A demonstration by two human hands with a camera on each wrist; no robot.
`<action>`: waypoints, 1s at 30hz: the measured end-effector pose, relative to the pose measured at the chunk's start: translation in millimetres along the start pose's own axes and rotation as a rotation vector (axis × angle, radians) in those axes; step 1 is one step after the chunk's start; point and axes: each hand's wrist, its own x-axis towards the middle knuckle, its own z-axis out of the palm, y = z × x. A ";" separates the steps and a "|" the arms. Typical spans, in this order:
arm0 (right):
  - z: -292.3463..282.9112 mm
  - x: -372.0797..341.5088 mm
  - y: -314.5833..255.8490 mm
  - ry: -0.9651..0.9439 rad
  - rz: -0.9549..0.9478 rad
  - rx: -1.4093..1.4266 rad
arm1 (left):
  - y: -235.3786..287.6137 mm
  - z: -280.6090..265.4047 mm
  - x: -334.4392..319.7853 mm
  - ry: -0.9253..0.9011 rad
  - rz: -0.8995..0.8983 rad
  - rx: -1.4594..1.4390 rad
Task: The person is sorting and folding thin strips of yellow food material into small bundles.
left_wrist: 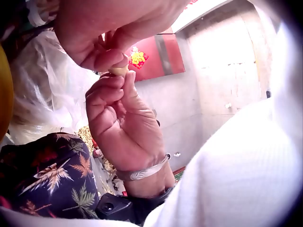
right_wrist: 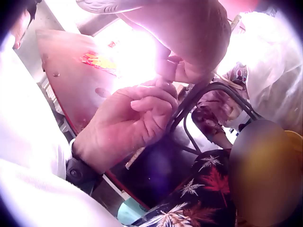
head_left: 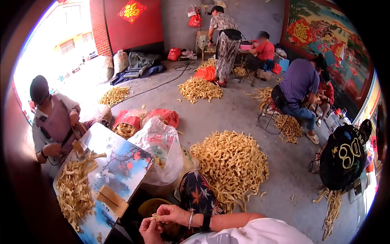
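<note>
Low in the head view, my left hand (head_left: 150, 231) and my right hand (head_left: 172, 214) meet at the fingertips around a small pale yellow piece (head_left: 155, 217). The left wrist view has my left hand (left_wrist: 118, 28) across the top, pinching the piece (left_wrist: 118, 71) from above, while my right hand (left_wrist: 125, 125), with a silver bracelet, pinches it from below. In the right wrist view, my right hand (right_wrist: 189, 38) is above and my left hand (right_wrist: 132, 116) below, fingers curled; glare and fingers mostly hide the piece there. A yellow bowl (head_left: 148, 205) is beneath the hands.
A painted board (head_left: 126, 156) at left bears flat yellowish strips (head_left: 75, 189) and a cardboard piece (head_left: 111, 200). Plastic bags (head_left: 162, 148) stand beyond the bowl. A large heap of knotted pieces (head_left: 229, 166) lies on the floor, and several people sit or stand around.
</note>
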 end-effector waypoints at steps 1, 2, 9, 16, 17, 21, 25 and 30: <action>1.1 -1.0 -3.4 -0.003 0.036 0.028 | 1.5 0.4 0.1 -0.004 -0.018 -0.035; 1.7 -1.5 -5.2 -0.007 0.071 0.057 | 2.6 0.4 0.4 -0.008 -0.037 -0.070; -4.1 -12.8 -16.9 -0.072 0.084 -0.044 | 6.9 -34.0 3.6 0.004 -0.085 0.029; 15.7 -8.9 -17.4 0.051 0.145 -0.341 | 9.2 -15.3 -7.4 0.043 0.023 0.156; 20.5 -8.8 -18.2 0.087 0.110 -0.404 | 0.4 -16.2 -6.0 0.029 0.075 0.197; 23.3 -4.9 -6.0 0.232 -0.212 -0.748 | -10.3 -11.8 -8.5 0.023 0.179 0.366; 26.8 -1.8 3.4 0.256 -0.458 -0.825 | -10.5 -1.3 -12.7 0.064 0.189 0.284; 24.8 2.5 -0.4 0.183 -0.172 -0.545 | -6.5 -9.8 -12.1 0.055 0.167 0.280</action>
